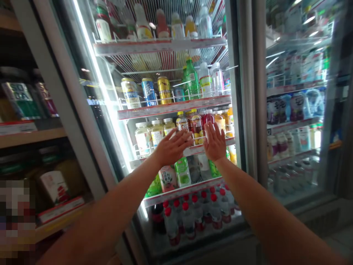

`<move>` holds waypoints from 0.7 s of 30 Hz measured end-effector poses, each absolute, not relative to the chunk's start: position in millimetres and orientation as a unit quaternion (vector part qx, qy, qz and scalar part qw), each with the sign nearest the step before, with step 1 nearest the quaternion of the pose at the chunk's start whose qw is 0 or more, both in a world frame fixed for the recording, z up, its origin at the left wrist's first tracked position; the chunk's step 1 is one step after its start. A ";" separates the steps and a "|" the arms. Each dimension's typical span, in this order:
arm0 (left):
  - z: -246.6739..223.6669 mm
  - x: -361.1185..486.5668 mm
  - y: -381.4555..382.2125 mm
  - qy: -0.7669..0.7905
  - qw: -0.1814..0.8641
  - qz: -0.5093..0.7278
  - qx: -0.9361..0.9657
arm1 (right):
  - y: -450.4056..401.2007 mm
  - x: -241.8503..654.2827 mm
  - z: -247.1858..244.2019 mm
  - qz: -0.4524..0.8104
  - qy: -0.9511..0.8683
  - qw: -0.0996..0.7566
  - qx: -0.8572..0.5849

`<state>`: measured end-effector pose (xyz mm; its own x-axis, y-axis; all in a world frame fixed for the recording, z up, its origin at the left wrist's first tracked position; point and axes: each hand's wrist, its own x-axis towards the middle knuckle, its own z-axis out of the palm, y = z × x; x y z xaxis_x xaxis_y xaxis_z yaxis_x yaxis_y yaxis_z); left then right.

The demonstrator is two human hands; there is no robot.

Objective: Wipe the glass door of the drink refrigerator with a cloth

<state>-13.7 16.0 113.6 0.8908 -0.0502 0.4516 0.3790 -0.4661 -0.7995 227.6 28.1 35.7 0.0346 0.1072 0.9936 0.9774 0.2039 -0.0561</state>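
Both arms reach forward toward a lit drinks fridge. My left hand (173, 147) is open with its fingers stretched to the right, in front of the shelf of jars (157, 133) and yellow-capped bottles (182, 120). Beside it, my right hand (215, 142) is raised with fingers extended upward, near a red drink bottle (209, 117). Neither hand holds anything. Whether either one touches a bottle or the shelf edge, I cannot tell. Below the hands stand a green carton (182, 172) and a pink-labelled container (167, 178).
Higher shelves hold cans (164, 90), a green bottle (191, 80) and other drinks. Red-capped clear bottles (189, 219) fill the bottom. A metal frame (253, 92) separates a second fridge (295, 127) at right. Left is a shelf (46, 136) with large bottles.
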 end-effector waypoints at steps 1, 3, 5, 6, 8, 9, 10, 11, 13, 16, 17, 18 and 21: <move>125.2 -20.1 16.9 -0.118 0.514 -0.234 -0.817 | 28.1 227.5 36.1 -0.408 -0.563 0.534 -0.481; 148.1 -33.2 19.4 -0.163 0.513 -0.318 -0.781 | 28.5 227.2 36.3 -0.409 -0.563 0.534 -0.480; 162.4 -44.1 22.5 -0.195 0.498 -0.393 -0.748 | 29.3 226.9 35.1 -0.412 -0.563 0.535 -0.477; 165.0 -48.0 24.0 -0.201 0.489 -0.416 -0.740 | 29.6 226.9 33.9 -0.414 -0.562 0.535 -0.476; 163.1 -52.4 26.5 -0.202 0.480 -0.433 -0.736 | 29.3 227.8 31.4 -0.415 -0.561 0.534 -0.477; 160.1 -53.2 27.3 -0.201 0.478 -0.434 -0.737 | 28.5 228.7 31.1 -0.413 -0.562 0.533 -0.478; 157.0 -53.3 27.9 -0.202 0.478 -0.433 -0.737 | 27.2 230.0 32.2 -0.411 -0.566 0.533 -0.477; 154.2 -53.1 28.2 -0.205 0.482 -0.428 -0.737 | 25.6 231.6 35.3 -0.410 -0.571 0.532 -0.472; 151.0 -52.4 28.4 -0.210 0.492 -0.421 -0.733 | 22.3 235.2 49.4 -0.412 -0.581 0.535 -0.454; 152.3 -52.6 28.4 -0.214 0.511 -0.413 -0.723 | 21.0 238.9 87.2 -0.410 -0.561 0.561 -0.450; 153.5 -53.0 28.3 -0.217 0.515 -0.413 -0.719 | 22.4 239.4 100.9 -0.403 -0.543 0.574 -0.461; 154.5 -53.4 28.2 -0.218 0.517 -0.415 -0.716 | 24.5 239.6 113.4 -0.394 -0.526 0.586 -0.475; 153.2 -53.9 27.3 -0.221 0.509 -0.420 -0.718 | 33.4 238.5 135.4 -0.371 -0.502 0.599 -0.501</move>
<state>-53.9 27.3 153.2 0.5501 -0.1094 0.8279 0.7448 -0.3841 -0.5456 238.5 33.4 135.4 0.2208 0.0584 0.9736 0.9481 0.2215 -0.2283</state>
